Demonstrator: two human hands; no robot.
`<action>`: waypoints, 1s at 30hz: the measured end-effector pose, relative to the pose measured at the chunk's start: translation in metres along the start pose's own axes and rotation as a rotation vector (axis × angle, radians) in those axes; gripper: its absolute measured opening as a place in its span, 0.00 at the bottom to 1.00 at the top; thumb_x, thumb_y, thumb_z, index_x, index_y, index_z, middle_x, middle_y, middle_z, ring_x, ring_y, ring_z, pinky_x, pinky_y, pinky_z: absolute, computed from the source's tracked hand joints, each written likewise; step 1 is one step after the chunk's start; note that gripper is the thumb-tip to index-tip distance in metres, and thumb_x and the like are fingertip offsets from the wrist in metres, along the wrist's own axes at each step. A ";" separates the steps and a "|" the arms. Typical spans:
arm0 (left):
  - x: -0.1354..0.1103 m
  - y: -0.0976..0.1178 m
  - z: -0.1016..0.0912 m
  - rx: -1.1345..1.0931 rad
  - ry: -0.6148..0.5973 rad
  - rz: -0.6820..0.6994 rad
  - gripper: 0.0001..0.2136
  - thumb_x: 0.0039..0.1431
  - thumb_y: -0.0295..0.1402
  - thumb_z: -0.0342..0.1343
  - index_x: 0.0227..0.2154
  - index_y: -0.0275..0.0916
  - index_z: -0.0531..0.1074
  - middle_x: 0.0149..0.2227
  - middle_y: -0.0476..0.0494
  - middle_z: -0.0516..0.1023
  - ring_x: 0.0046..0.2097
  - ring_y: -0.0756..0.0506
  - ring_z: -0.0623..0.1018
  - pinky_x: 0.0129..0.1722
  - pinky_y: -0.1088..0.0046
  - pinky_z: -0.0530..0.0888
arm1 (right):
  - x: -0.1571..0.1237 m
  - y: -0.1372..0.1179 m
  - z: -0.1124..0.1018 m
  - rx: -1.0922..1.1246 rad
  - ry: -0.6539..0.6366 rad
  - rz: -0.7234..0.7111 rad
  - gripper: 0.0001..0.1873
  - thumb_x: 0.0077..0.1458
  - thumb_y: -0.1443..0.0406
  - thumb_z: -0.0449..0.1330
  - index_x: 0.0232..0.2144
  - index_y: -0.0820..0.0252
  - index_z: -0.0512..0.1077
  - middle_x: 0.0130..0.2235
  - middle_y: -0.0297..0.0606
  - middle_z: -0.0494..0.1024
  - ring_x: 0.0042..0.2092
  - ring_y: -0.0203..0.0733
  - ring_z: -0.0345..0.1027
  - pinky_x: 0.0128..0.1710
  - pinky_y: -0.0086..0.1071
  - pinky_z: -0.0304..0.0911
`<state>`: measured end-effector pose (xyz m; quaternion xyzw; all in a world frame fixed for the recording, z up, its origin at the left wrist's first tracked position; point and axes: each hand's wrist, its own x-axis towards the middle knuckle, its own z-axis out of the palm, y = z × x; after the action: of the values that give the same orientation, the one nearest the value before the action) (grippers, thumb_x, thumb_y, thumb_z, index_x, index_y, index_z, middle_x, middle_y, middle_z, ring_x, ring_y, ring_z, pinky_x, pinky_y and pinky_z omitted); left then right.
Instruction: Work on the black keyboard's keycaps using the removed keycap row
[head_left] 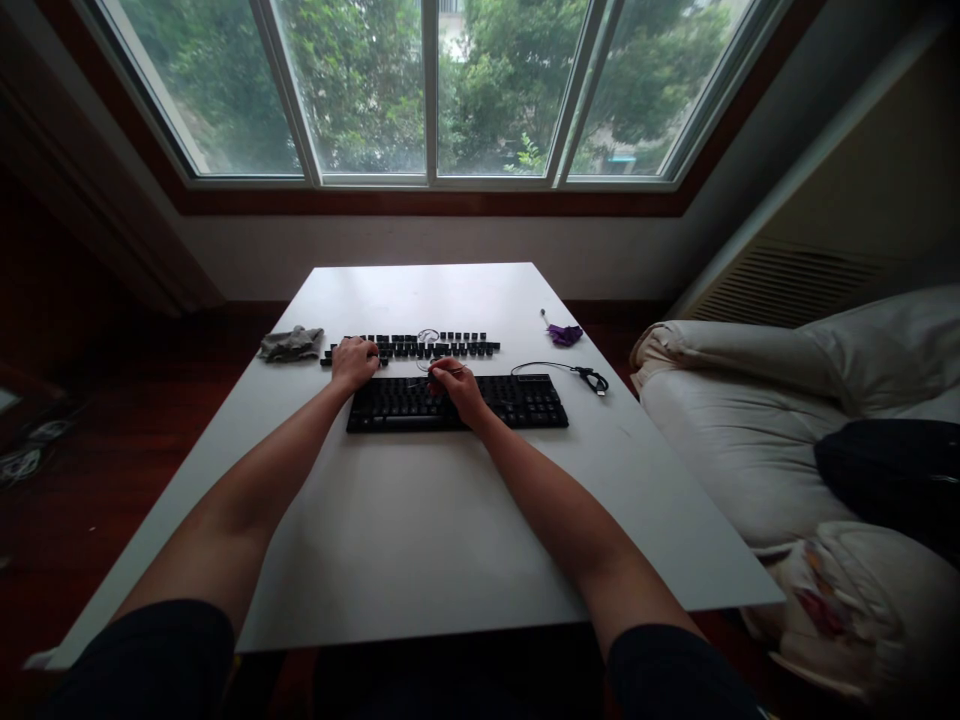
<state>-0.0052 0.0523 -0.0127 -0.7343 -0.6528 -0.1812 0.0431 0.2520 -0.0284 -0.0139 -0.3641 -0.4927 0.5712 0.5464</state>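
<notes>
A black keyboard [397, 405] lies across the middle of the white table, with keycaps still on much of it. Beyond it, several loose black keycaps [472, 349] stand in rows. My left hand [355, 362] is down at the left end of these rows, its fingers bent together among the keycaps; what they grip is too small to make out. Over the keyboard's upper middle, my right hand [456, 388] pinches a thin wire tool, its loop showing beside the fingertips. Another thin wire loop [428, 335] lies among the keycap rows.
A grey cloth [291, 344] lies at the table's left edge. To the right are a purple cloth [564, 334], a small brush-like stick [544, 316] and the keyboard's bundled cable [592, 379]. A pale sofa [720, 420] stands right of the table [390, 560], and a window is ahead.
</notes>
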 end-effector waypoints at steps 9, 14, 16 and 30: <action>-0.008 -0.019 -0.010 0.067 0.009 0.046 0.12 0.56 0.34 0.54 0.41 0.44 0.79 0.49 0.37 0.75 0.55 0.32 0.67 0.53 0.52 0.64 | -0.001 0.001 -0.001 -0.006 -0.003 0.001 0.17 0.46 0.52 0.67 0.32 0.57 0.72 0.30 0.32 0.76 0.30 0.37 0.72 0.28 0.30 0.68; -0.010 -0.019 -0.007 0.079 0.005 0.041 0.12 0.56 0.34 0.55 0.41 0.45 0.79 0.49 0.38 0.75 0.54 0.32 0.67 0.52 0.52 0.64 | -0.001 0.000 -0.003 -0.007 -0.006 0.001 0.17 0.47 0.52 0.66 0.33 0.57 0.72 0.30 0.32 0.75 0.29 0.37 0.73 0.28 0.30 0.68; -0.010 -0.018 -0.006 0.071 0.005 0.038 0.12 0.56 0.34 0.55 0.41 0.45 0.79 0.48 0.38 0.75 0.54 0.33 0.68 0.52 0.53 0.64 | -0.001 0.001 -0.004 -0.010 -0.005 -0.004 0.17 0.47 0.52 0.66 0.33 0.57 0.73 0.29 0.32 0.75 0.29 0.38 0.73 0.28 0.30 0.68; -0.003 -0.019 0.001 0.034 -0.039 0.035 0.12 0.55 0.33 0.54 0.40 0.47 0.79 0.47 0.41 0.77 0.53 0.34 0.67 0.52 0.53 0.63 | 0.001 0.005 -0.006 0.000 -0.016 -0.012 0.16 0.48 0.52 0.66 0.33 0.57 0.73 0.30 0.32 0.76 0.29 0.37 0.73 0.29 0.31 0.70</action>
<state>-0.0237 0.0524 -0.0176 -0.7483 -0.6434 -0.1548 0.0462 0.2559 -0.0264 -0.0198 -0.3565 -0.4990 0.5710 0.5457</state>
